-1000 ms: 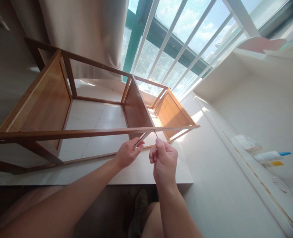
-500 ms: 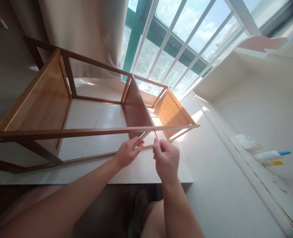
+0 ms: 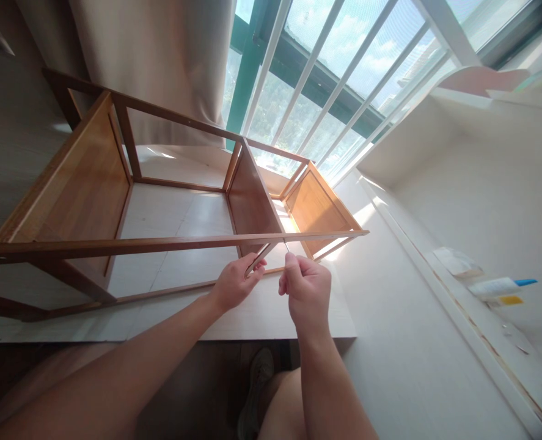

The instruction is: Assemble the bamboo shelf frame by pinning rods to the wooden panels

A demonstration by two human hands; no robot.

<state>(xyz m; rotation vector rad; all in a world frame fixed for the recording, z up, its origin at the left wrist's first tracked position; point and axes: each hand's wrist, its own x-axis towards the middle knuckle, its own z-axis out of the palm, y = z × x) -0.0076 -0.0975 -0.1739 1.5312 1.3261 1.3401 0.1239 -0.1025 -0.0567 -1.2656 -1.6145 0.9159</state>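
Note:
A brown wooden shelf frame (image 3: 170, 245) with several panels lies on its side on a pale surface. My left hand (image 3: 236, 282) is closed around a short wooden crossbar (image 3: 258, 259) of the frame, just beneath the long front rail. Beside it, my right hand (image 3: 308, 287) forms a fist around a thin metal shaft, apparently an Allen key (image 3: 286, 246). Its upper end meets the underside of the rail near the middle panel (image 3: 255, 189). The fist hides the rest of the tool.
Behind the frame are a beige curtain (image 3: 156, 67) and a barred window (image 3: 316, 79). On the right, a white ledge holds a tube with a blue tip (image 3: 497, 287) and a small plastic bag (image 3: 458, 261). The pale surface's front edge (image 3: 271, 338) is above my foot.
My right hand has turned slightly and shifted a little to the left, with its fingers curled differently around the tool. My left hand and the frame have stayed in place.

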